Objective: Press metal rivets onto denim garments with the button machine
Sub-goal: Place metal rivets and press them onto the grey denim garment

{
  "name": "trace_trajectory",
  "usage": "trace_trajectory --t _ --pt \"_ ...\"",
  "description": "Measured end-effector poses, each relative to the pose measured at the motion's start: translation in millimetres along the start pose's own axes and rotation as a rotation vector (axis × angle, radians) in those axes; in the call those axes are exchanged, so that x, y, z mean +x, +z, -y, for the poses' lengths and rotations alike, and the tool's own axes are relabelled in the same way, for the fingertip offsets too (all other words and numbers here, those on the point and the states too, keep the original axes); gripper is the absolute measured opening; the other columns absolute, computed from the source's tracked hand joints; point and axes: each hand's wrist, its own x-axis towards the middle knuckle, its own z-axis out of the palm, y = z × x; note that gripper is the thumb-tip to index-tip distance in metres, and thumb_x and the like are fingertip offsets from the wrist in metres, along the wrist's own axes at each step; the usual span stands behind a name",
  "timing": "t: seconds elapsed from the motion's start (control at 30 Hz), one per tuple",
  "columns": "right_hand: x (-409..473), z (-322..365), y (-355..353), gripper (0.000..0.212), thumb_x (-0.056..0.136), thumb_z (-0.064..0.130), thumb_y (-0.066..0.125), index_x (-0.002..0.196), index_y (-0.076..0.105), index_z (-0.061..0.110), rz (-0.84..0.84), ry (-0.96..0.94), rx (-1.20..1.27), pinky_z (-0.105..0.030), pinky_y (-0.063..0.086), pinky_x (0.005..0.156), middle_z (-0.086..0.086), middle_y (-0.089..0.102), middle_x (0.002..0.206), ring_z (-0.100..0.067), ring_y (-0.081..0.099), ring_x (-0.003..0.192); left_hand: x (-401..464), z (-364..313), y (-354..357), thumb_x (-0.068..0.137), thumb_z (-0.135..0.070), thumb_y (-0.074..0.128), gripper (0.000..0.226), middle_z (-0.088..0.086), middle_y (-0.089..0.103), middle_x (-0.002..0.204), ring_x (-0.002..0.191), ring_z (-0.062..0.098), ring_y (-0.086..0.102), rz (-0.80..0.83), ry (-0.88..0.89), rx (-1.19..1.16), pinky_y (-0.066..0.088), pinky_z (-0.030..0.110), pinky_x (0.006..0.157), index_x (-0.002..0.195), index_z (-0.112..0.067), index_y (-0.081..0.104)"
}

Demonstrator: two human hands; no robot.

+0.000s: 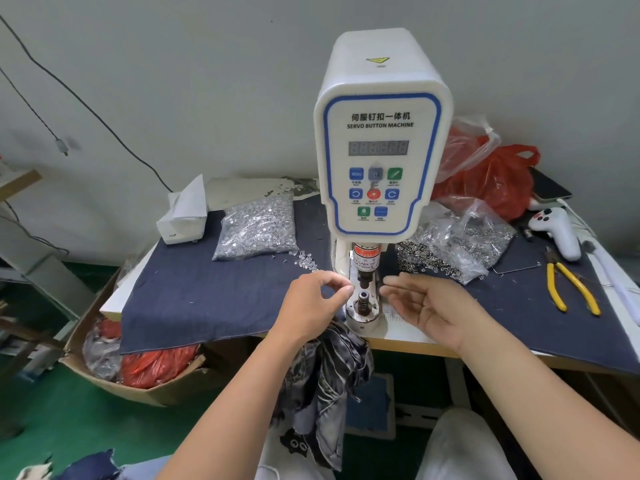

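Both hands flank the button machine (379, 161) post: left hand (311, 303) pinches thumb to forefinger, contents unclear; right hand (429, 306) lies relaxed, holding nothing; the denim garment (332, 382) hangs off the table (408, 344) edge below

A glossy white plastic casing is covering the button machine (381, 133), and dull steel is showing at its lower die (363, 301). Matt navy denim cloth (214, 282) is lying over the pale wooden table (408, 346). Shiny metal rivets are glinting inside a clear, crinkled plastic bag (258, 230); a second clear bag (464, 242) is holding darker metal rings. Faded, washed denim (332, 386) is hanging in rough folds. Yellow rubbery grips are coating the pliers (571, 287), and a thin red plastic bag (495, 181) is gleaming
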Motion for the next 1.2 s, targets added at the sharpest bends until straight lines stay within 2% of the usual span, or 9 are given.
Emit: trace_trajectory --t 0.13,0.2,0.33,0.57,0.77,0.93,1.03,1.13,1.2 --pt "9 2 -25 0.024 0.104 0.012 0.055 0.109 0.069 -0.007 -0.164 -0.161 -0.144 -0.023 0.061 0.056 -0.019 0.075 0.081 -0.023 0.068 0.067 -2 -12 8 0.098 -0.031 0.073 0.019 -0.021 0.074 0.093 0.074 -0.006 0.066 0.015 0.018 0.031 0.044 0.007 0.069 0.085 -0.043 0.069" --pt "14 -1 -36 0.025 0.106 0.013 0.053 0.11 0.068 -0.007 -0.201 -0.173 -0.155 -0.022 0.059 0.053 -0.018 0.073 0.078 -0.022 0.066 0.065 -2 -15 11 0.098 -0.031 0.074 0.013 -0.02 0.073 0.095 0.075 -0.003 0.066 0.011 0.021 0.067 0.043 0.008 0.068 0.088 -0.037 0.071" --pt "18 -3 -45 0.028 0.107 0.016 0.051 0.106 0.069 -0.005 -0.188 -0.169 -0.159 -0.024 0.059 0.053 -0.015 0.074 0.073 -0.02 0.07 0.061 -2 -17 11 0.098 -0.031 0.075 0.006 -0.018 0.073 0.095 0.083 -0.008 0.063 0.003 0.035 0.112 0.042 0.005 0.069 0.092 -0.03 0.077" --pt "22 -3 -47 0.029 0.108 0.017 0.05 0.105 0.069 -0.005 -0.158 -0.179 -0.18 -0.026 0.06 0.054 -0.016 0.075 0.072 -0.021 0.071 0.06 -2 -25 9 0.095 -0.025 0.078 0.003 -0.017 0.07 0.086 0.077 -0.011 0.059 -0.032 0.084 0.202 0.042 0.006 0.065 0.092 -0.024 0.08" --pt "24 -4 -49 0.031 0.108 0.018 0.05 0.106 0.07 -0.005 -0.156 -0.178 -0.176 -0.026 0.06 0.054 -0.017 0.075 0.074 -0.021 0.071 0.061 2 -28 6 0.095 -0.032 0.078 0.009 -0.022 0.067 0.087 0.078 -0.013 0.058 0.002 0.049 0.259 0.04 0.001 0.067 0.094 -0.024 0.082" --pt "18 -3 -45 0.029 0.107 0.019 0.052 0.105 0.07 -0.004 -0.144 -0.201 -0.205 -0.026 0.059 0.055 -0.016 0.073 0.075 -0.022 0.068 0.062 -2 -23 -2 0.098 -0.035 0.074 0.009 -0.027 0.071 0.084 0.088 -0.022 0.061 -0.002 -0.01 0.126 0.042 -0.001 0.073 0.093 -0.031 0.08" --pt "5 -7 -38 0.026 0.104 0.025 0.059 0.101 0.074 0.003 -0.081 -0.294 -0.411 -0.024 0.055 0.057 -0.013 0.074 0.081 -0.019 0.065 0.065 -8 -15 -9 0.1 -0.032 0.069 0.016 -0.02 0.076 0.084 0.079 -0.012 0.064 -0.082 -0.167 -0.184 0.046 0.012 0.072 0.087 -0.028 0.078" --pt "-13 -17 -23 0.015 0.098 0.038 0.067 0.105 0.077 0.029 0.174 -0.415 -0.895 -0.012 0.052 0.07 0.007 0.078 0.099 -0.003 0.069 0.083 -13 -15 -11 0.101 -0.037 0.068 0.024 -0.019 0.073 0.081 0.071 -0.009 0.06 -0.031 -0.332 -0.364 0.043 0.026 0.074 0.079 -0.029 0.075" --pt "-20 -25 -15 0.034 0.091 0.054 0.072 0.122 0.066 0.041 0.357 -0.408 -1.213 -0.004 0.044 0.08 0.026 0.071 0.11 0.013 0.063 0.099 -17 -18 -9 0.1 -0.04 0.069 0.025 -0.016 0.072 0.081 0.078 0.0 0.062 0.028 -0.375 -0.462 0.044 0.027 0.076 0.077 -0.032 0.075"
